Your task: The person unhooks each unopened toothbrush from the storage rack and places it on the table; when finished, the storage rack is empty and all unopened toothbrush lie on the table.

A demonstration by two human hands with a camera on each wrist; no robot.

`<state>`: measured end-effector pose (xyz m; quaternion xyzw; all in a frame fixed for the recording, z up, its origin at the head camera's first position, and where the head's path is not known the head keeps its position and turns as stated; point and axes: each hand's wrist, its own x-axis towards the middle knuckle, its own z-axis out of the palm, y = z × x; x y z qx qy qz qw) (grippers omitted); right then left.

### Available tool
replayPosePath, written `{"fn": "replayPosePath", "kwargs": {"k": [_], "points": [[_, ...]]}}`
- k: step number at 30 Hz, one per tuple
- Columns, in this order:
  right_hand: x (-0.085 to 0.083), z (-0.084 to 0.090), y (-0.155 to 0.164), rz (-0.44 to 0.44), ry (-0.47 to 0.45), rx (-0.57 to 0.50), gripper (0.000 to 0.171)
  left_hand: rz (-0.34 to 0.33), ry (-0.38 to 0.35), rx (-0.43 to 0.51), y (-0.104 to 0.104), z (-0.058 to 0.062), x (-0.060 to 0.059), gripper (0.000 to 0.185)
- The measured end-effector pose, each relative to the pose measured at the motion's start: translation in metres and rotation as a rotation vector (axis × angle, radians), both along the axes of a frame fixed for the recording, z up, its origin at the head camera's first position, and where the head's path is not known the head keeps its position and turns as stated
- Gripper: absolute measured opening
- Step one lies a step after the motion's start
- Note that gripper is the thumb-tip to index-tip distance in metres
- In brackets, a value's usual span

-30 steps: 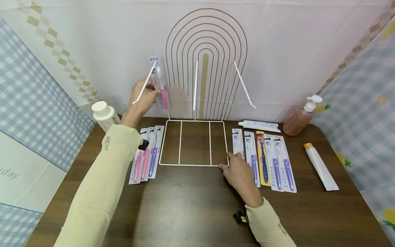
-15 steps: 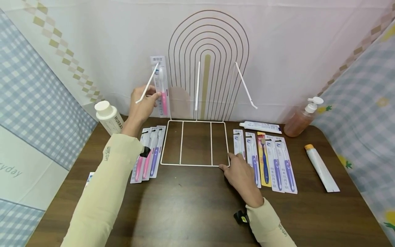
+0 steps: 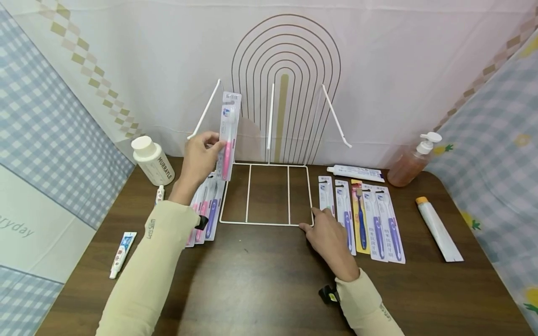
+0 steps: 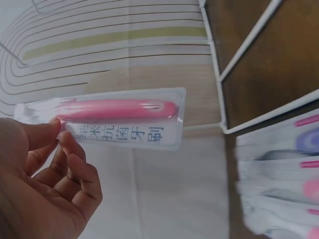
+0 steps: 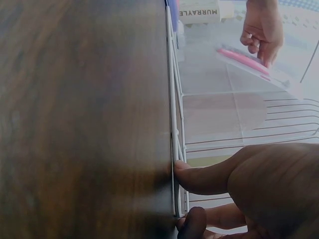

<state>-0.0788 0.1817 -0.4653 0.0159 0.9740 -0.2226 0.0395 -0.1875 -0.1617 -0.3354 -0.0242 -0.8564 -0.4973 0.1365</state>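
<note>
Your left hand [image 3: 201, 154] pinches one pink toothbrush in a clear blister pack [image 3: 229, 135] between thumb and fingertips, held in the air above the back left corner of the white wire rack [image 3: 266, 223]. Its long axis runs nearly upright, card header on top, brush handle pointing down toward the table. The rack carries three slanted wire pegs; the left peg [image 3: 204, 115] is just beside the pack, not touching it.

Your right hand [image 3: 329, 237] grips the rack's front right corner, thumb and a finger curled against the wire.

Three packaged toothbrushes [image 3: 206, 212] lie left of the rack, partly under your sleeve; five more [image 3: 361, 217] lie right of it, parallel, the nearest just beside your right hand. The brown wooden table [image 3: 260, 284] lies bare in front of the rack.
</note>
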Motion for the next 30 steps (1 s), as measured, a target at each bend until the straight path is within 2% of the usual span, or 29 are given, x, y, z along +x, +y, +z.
{"fn": "replayPosePath", "kwargs": {"k": [3, 6, 13, 20, 24, 30], "points": [[0.002, 0.005, -0.004, 0.000, -0.005, -0.009, 0.070, -0.005, 0.030, -0.004, -0.004, -0.010, 0.008, 0.022], [0.004, 0.007, -0.006, -0.001, -0.003, -0.012, 0.071, 0.016, 0.018, -0.006, -0.009, -0.018, 0.018, 0.023], [0.003, 0.006, -0.007, 0.007, -0.011, -0.015, 0.071, 0.087, -0.043, -0.016, -0.026, -0.034, 0.039, 0.028], [0.002, 0.010, -0.006, 0.004, -0.012, -0.022, 0.069, 0.155, -0.076, -0.009, -0.049, -0.045, 0.059, 0.030], [0.004, 0.015, -0.005, 0.004, -0.007, -0.032, 0.070, 0.198, -0.116, -0.053, -0.062, -0.053, 0.071, 0.032], [0.002, 0.011, -0.001, 0.012, -0.008, -0.019, 0.071, 0.228, -0.200, -0.103, -0.081, -0.072, 0.082, 0.037]]}}
